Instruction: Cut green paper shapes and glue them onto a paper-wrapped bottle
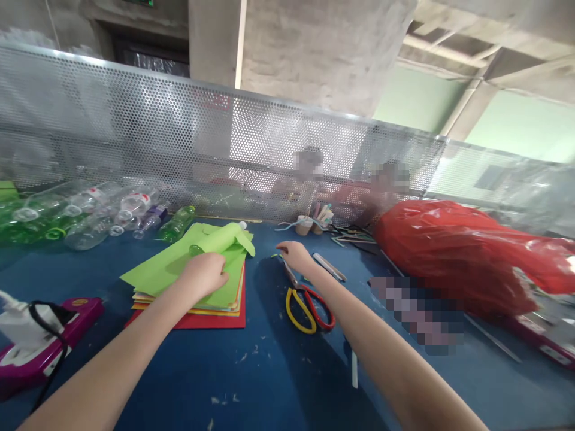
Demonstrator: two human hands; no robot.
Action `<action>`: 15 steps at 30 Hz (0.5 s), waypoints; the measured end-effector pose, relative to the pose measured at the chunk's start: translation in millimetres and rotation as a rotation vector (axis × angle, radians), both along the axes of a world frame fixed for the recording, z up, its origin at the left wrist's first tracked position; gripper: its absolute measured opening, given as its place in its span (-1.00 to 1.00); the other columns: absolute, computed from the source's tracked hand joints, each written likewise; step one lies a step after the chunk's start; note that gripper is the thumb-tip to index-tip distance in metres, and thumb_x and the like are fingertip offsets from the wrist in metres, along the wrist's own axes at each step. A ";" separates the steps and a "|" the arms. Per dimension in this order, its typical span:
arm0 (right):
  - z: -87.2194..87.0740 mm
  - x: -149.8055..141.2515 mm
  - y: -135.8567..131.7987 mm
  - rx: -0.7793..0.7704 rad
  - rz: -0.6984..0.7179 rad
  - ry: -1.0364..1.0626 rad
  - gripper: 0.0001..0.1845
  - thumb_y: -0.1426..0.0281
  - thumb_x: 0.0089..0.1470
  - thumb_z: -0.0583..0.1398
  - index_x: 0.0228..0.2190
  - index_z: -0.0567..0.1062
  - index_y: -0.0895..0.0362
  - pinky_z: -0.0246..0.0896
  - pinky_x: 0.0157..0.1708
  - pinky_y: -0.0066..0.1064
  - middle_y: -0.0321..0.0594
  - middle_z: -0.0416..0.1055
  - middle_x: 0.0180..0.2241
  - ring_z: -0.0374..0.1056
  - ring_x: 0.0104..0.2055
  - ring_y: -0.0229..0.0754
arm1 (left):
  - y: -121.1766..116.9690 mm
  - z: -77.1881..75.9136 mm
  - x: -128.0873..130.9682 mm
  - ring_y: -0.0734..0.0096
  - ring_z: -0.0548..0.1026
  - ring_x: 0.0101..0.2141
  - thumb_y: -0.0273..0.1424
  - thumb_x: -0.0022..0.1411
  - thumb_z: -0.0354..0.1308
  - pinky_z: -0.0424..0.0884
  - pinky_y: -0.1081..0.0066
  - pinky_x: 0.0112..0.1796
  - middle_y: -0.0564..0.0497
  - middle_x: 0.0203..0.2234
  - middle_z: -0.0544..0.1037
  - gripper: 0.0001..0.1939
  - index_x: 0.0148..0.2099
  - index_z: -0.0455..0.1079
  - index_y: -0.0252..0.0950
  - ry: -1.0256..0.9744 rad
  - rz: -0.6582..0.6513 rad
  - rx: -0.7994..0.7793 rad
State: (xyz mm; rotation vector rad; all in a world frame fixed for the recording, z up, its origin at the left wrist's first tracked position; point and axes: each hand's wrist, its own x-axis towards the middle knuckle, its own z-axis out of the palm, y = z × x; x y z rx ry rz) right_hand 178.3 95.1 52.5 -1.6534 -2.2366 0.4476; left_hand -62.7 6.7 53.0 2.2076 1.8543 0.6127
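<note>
In the head view, your left hand is curled, knuckles up, over the green paper stack, left of the middle of the bench; its fingertips are hidden, so I cannot tell whether it grips a sheet. Just beyond, toward the bench's far edge, the paper-wrapped bottle lies on its side on the stack, white cap to the right. Your right hand has its fingers bent and bunched over the tips of the scissors, near a small green scrap (pinched or not, I cannot tell). The step in hand looks like fitting paper round the bottle; the next move probably calls for pinning the loose flap without letting the bottle roll.
</note>
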 end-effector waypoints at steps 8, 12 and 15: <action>0.0 -75.5 -51.3 -0.438 0.072 0.349 -0.43 0.08 0.28 -0.11 -0.34 0.48 0.24 0.40 -0.40 -0.42 -0.16 0.50 -0.45 0.46 -0.44 -0.24 | 3.7 5.0 5.9 0.17 0.49 -0.44 -0.31 0.03 0.03 0.28 0.33 -0.41 -0.02 -0.51 0.55 -0.82 -0.53 0.40 -0.20 -0.103 -0.102 -0.052; -5.4 -88.7 -52.7 -0.559 0.043 0.387 -0.71 0.28 0.22 0.12 -0.10 0.41 0.19 0.38 -0.23 -0.24 -0.13 0.42 -0.13 0.41 -0.21 -0.17 | 3.3 3.7 3.9 0.17 0.53 -0.45 -0.23 0.07 0.04 0.30 0.35 -0.43 -0.03 -0.48 0.59 -0.76 -0.41 0.47 -0.21 -0.147 -0.101 -0.108; -8.8 -82.7 -52.2 -0.602 0.011 0.373 -0.68 0.32 0.20 0.15 -0.03 0.37 0.17 0.35 -0.15 -0.16 -0.11 0.35 -0.03 0.37 -0.10 -0.10 | 6.1 1.1 0.3 0.22 0.55 -0.50 -0.19 0.11 0.00 0.34 0.35 -0.47 -0.08 -0.29 0.62 -0.64 -0.17 0.48 -0.25 -0.182 -0.061 -0.139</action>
